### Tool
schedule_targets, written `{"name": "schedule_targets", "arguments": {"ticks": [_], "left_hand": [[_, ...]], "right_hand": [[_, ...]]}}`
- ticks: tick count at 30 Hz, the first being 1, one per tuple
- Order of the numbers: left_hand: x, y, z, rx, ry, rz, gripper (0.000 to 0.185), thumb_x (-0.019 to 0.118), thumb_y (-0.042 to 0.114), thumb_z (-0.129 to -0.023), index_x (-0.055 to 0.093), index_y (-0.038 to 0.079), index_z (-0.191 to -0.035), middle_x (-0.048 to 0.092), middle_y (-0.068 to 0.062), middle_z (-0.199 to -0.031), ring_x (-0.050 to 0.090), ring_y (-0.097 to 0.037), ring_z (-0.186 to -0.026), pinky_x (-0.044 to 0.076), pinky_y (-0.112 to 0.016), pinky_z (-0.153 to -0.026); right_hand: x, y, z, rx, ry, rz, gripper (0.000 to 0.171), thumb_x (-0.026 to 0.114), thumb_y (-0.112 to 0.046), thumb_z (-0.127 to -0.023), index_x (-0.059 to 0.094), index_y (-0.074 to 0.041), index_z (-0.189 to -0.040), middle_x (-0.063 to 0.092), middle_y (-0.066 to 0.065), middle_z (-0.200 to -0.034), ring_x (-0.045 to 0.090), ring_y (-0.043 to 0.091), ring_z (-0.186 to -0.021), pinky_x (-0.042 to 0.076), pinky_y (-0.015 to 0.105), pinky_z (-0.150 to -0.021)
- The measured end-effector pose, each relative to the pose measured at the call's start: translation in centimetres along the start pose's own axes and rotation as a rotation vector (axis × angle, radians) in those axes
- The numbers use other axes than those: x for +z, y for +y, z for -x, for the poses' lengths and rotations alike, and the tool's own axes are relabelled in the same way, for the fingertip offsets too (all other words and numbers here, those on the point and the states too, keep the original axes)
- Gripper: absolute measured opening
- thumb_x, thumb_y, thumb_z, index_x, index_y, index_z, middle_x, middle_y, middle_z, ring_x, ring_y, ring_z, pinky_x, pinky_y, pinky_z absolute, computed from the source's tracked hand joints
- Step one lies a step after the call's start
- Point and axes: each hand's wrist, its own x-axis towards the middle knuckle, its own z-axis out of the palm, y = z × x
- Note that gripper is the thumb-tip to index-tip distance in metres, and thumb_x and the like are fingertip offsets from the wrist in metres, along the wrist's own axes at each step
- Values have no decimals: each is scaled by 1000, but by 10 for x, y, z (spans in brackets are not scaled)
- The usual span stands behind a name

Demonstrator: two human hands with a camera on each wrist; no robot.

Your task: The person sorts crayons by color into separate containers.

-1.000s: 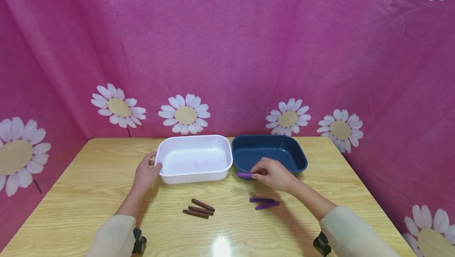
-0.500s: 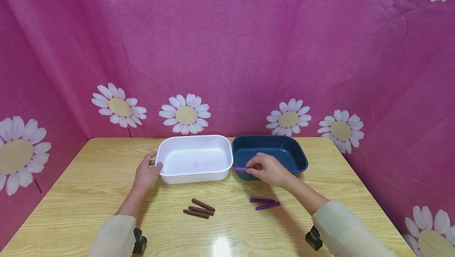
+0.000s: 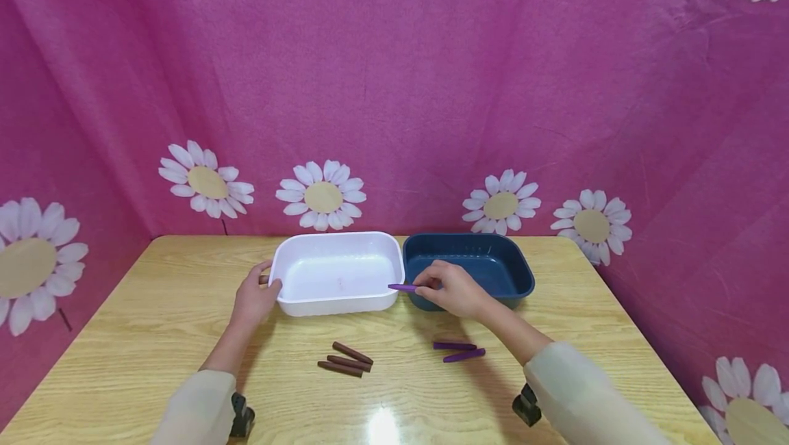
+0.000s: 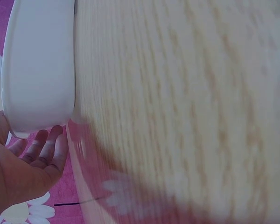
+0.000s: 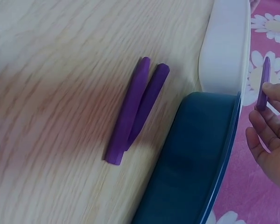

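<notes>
In the head view my right hand (image 3: 455, 289) pinches a purple crayon (image 3: 402, 287) between thumb and fingertips, its tapered end pointing left. That crayon is over the spot where the white bin (image 3: 337, 307) meets the dark blue bin (image 3: 524, 287). My left hand (image 3: 255, 298) grips the white bin at its left end, thumb at the rim and fingers against the outer wall, as the left wrist view shows. Two more purple crayons (image 5: 128, 112) lie close together on the table before the blue bin. In front of the white bin lie three brown crayons (image 3: 348, 364).
Both bins stand side by side at the back of the wooden table (image 3: 296, 404). Behind and beside it hangs a pink cloth (image 3: 394, 89) printed with daisies.
My right hand has moved left and a little up with the purple crayon, from the blue bin's front rim to the white bin's right corner. The left hand stays in place.
</notes>
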Motion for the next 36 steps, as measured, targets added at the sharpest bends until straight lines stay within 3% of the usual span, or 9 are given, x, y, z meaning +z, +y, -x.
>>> {"name": "schedule_targets", "arguments": {"ticks": [9,20,27,36], "left_hand": [[0,-1,0,-11,-10,9,54,46,15,-94,30,3,-144,51,-27,-123,53,-35,-107,51,-29,-77],[0,1,0,-9,-14,16,54,45,16,-94,29,3,-144,50,-28,-125,52,-37,-111,51,-40,-88],[0,0,-1,4,-1,9,54,46,15,-93,30,3,-144,51,-28,-124,53,-37,-110,51,-39,-87],[0,1,0,-1,1,6,54,46,15,-93,30,3,-144,51,-28,-123,53,-36,-109,51,-39,-87]], "right_hand": [[7,-4,-13,31,9,-12,12,68,-17,-85,72,-11,-94,57,-3,-77,46,9,-71,40,19,-62],[11,-11,-26,22,7,-15,14,68,-16,-85,73,-9,-94,56,0,-75,45,9,-68,38,19,-59],[16,-13,-32,1,18,-10,13,67,-15,-85,72,-7,-93,54,1,-74,44,9,-67,37,19,-59],[22,-14,-41,42,14,-25,14,66,-15,-86,72,-6,-94,53,3,-75,43,11,-67,36,20,-58]]}}
